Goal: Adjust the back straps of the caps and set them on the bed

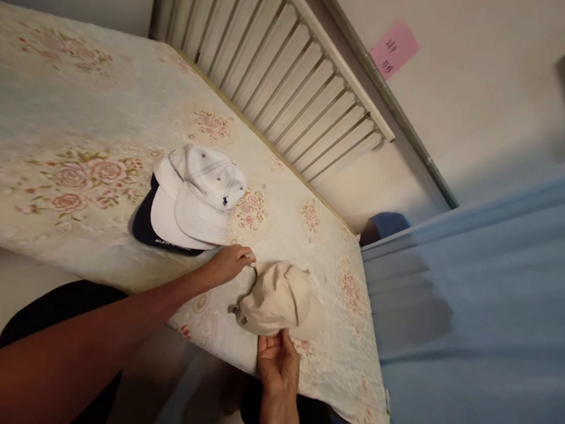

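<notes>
A beige baseball cap [277, 299] is over the floral tablecloth, its crown up and its back strap with a metal buckle toward the left. My left hand [231, 264] is closed, fingertips pinched at the cap's upper left back edge. From below, my right hand [279, 361] has its palm up, with fingers and thumb closed on the cap's near edge; part of the fingers hides under the cap. Left of these lies a stack of caps: a white cap with a small dark logo [213, 179] on top, another white brim [165, 217] beneath, and a dark brim with lettering [142, 218] lowest.
The floral tablecloth [137, 111] covers a long table set against a ribbed radiator [277, 58]. A pink note [395, 49] is stuck on the wall. Blue fabric [493, 312] hangs at the right end, and my dark-clothed legs are below the near edge.
</notes>
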Available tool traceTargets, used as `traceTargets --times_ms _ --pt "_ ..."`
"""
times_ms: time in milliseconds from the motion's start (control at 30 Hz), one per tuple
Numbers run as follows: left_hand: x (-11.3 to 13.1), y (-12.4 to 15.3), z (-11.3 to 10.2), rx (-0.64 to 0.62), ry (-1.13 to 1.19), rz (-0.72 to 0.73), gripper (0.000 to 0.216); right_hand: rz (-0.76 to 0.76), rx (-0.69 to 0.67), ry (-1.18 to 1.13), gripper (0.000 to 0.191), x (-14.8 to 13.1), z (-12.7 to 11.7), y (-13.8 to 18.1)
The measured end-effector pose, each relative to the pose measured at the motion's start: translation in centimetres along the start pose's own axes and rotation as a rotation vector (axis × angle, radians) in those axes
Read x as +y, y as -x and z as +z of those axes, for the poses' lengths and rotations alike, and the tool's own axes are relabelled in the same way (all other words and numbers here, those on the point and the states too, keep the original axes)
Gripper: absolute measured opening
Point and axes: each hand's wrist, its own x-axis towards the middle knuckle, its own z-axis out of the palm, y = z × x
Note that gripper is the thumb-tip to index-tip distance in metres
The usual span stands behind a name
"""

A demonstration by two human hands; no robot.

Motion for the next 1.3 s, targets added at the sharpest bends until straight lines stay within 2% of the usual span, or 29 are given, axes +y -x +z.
traceTargets --times_ms 200,333,467,633,833,967,1133,1300 --pt "0.1 -0.2 0.0 0.127 -0.094 0.16 0.026 -0.183 -0.059 0.067 0.021 -0.6 -2.2 -2.6" --pt "0.3 -0.1 -0.2 0.252 -0.13 0.282 0.024 -0.161 -0.073 0.062 0.026 -2.0 -2.2 -3.8" --pt "1.0 0.5 -0.7 0.346 -0.12 0.363 0.02 -0.122 -0.156 0.05 0.04 -3.4 -0.5 -4.7" --pt "1.5 0.9 -1.0 0.446 -0.155 0.452 0.017 -0.164 -0.196 0.089 0.035 -4.0 2.6 -6.7" --pt "1.1 0.9 -0.4 0.391 -0.212 0.464 0.018 -0.205 -0.173 0.138 0.03 -2.9 4.9 -9.0" --pt "1.1 1.0 -0.3 0.357 -0.252 0.446 0.018 -0.201 -0.195 0.187 0.032 -2.5 4.3 -7.9" --pt "1.3 1.2 -0.5 0.355 -0.298 0.382 0.02 -0.147 -0.203 0.16 0.029 -1.8 2.9 -4.1" --pt "1.4 1.2 -0.4 0.331 -0.3 0.361 0.023 -0.045 -0.312 0.212 0.031 -0.3 2.1 -0.9"
